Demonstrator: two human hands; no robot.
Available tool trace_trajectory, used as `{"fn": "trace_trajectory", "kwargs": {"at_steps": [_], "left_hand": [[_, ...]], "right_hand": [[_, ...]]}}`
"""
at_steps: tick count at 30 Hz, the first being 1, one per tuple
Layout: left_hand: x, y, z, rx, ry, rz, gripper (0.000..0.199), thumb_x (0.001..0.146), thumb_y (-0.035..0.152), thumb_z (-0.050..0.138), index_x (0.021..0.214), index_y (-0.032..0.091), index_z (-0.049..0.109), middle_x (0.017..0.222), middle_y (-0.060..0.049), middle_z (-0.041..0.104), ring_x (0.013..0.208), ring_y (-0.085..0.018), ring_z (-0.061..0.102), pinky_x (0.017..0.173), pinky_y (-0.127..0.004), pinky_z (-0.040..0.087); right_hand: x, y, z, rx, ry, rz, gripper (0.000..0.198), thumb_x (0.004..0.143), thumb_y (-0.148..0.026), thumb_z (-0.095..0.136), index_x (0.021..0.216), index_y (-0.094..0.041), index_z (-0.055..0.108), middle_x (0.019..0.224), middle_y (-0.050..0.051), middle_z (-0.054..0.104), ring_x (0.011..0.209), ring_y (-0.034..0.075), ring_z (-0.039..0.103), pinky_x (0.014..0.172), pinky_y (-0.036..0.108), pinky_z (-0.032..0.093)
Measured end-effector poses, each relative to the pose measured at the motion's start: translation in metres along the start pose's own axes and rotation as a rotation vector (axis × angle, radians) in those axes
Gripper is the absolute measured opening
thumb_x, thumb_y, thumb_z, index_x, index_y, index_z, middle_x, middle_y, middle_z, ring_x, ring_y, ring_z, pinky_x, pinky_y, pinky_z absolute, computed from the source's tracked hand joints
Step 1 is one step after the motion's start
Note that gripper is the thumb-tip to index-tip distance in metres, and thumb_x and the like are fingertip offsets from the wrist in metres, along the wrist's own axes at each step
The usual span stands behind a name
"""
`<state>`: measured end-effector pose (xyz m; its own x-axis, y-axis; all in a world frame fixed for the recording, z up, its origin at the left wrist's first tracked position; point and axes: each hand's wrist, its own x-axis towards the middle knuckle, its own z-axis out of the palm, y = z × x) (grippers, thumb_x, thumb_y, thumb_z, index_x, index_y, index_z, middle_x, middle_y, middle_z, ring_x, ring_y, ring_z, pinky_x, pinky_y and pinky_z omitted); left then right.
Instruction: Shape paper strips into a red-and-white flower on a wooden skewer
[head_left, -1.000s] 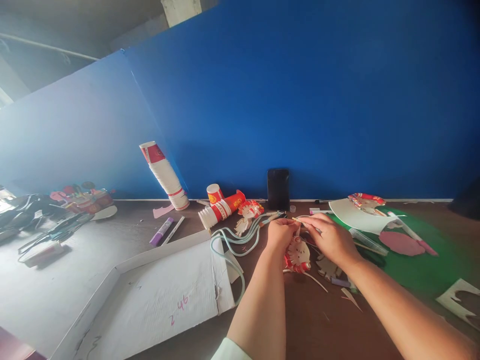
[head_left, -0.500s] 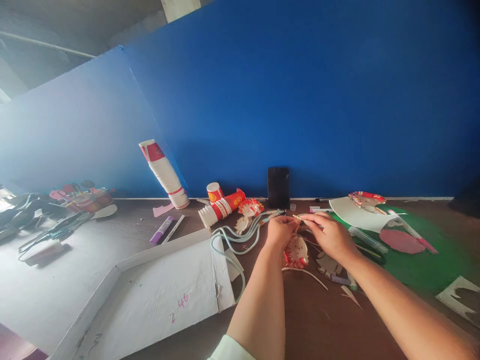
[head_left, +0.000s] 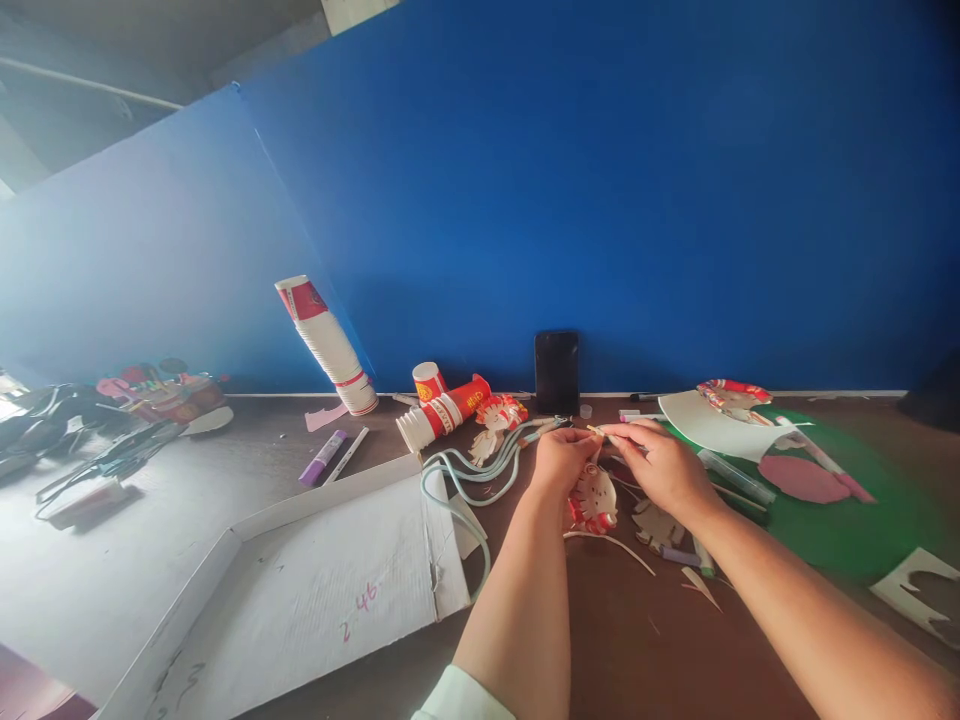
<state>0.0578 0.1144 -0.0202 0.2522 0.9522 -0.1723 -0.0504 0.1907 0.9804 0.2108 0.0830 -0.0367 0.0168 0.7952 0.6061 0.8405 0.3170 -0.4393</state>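
Observation:
My left hand [head_left: 564,458] is closed, its fingertips pinching a small pale paper strip [head_left: 597,431]. From the other side my right hand [head_left: 661,468] pinches the same strip, so the two sets of fingertips almost meet. Just below them lies a cut paper cup [head_left: 595,490], red and white with its side snipped into flaps. Fingers cover much of the strip, and its exact shape is too small to make out. Under my right wrist rests another fringed paper piece [head_left: 657,526].
A phone [head_left: 556,374] leans on the blue partition [head_left: 600,200]. Left of my hands are pale cables [head_left: 480,492], a cardboard tray [head_left: 315,580], stacked paper cups [head_left: 330,345] and a glue stick [head_left: 323,458]. On the right, markers and pink paper [head_left: 802,480] lie on green paper [head_left: 847,540].
My right fingers have curled in closer to the left fingertips around the strip. The view has tilted very slightly; the things on the table stay put.

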Motion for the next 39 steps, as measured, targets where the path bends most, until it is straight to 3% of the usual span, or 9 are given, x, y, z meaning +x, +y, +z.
{"fn": "trace_trajectory", "kwargs": {"at_steps": [5, 23, 39], "left_hand": [[-0.0008, 0.0002, 0.0003, -0.032, -0.026, -0.012, 0.033, 0.066, 0.038, 0.074, 0.084, 0.010, 0.073, 0.056, 0.000, 0.056, 0.047, -0.006, 0.042, 0.049, -0.020, 0.035], [-0.0042, 0.0045, 0.0008, 0.053, 0.016, 0.020, 0.022, 0.073, 0.031, 0.067, 0.081, 0.011, 0.072, 0.053, 0.001, 0.053, 0.046, -0.006, 0.038, 0.049, -0.021, 0.031], [-0.0044, 0.0052, 0.0027, 0.064, 0.072, -0.001, 0.017, 0.069, 0.027, 0.069, 0.075, 0.012, 0.071, 0.053, 0.001, 0.053, 0.046, -0.006, 0.040, 0.047, -0.020, 0.032]], "right_hand": [[0.0004, 0.0006, -0.0007, -0.004, 0.018, -0.011, 0.026, 0.088, -0.031, 0.048, 0.101, -0.027, 0.070, 0.104, 0.006, 0.068, 0.096, 0.023, 0.064, 0.082, 0.037, 0.052], [0.0003, -0.0012, -0.0020, -0.034, 0.002, -0.007, 0.026, 0.088, -0.033, 0.048, 0.101, -0.027, 0.070, 0.104, 0.005, 0.068, 0.095, 0.021, 0.065, 0.080, 0.035, 0.051], [0.0000, -0.0089, -0.0051, -0.082, -0.028, -0.034, 0.029, 0.091, -0.032, 0.045, 0.104, -0.027, 0.070, 0.107, 0.004, 0.067, 0.098, 0.021, 0.064, 0.080, 0.033, 0.051]]}}
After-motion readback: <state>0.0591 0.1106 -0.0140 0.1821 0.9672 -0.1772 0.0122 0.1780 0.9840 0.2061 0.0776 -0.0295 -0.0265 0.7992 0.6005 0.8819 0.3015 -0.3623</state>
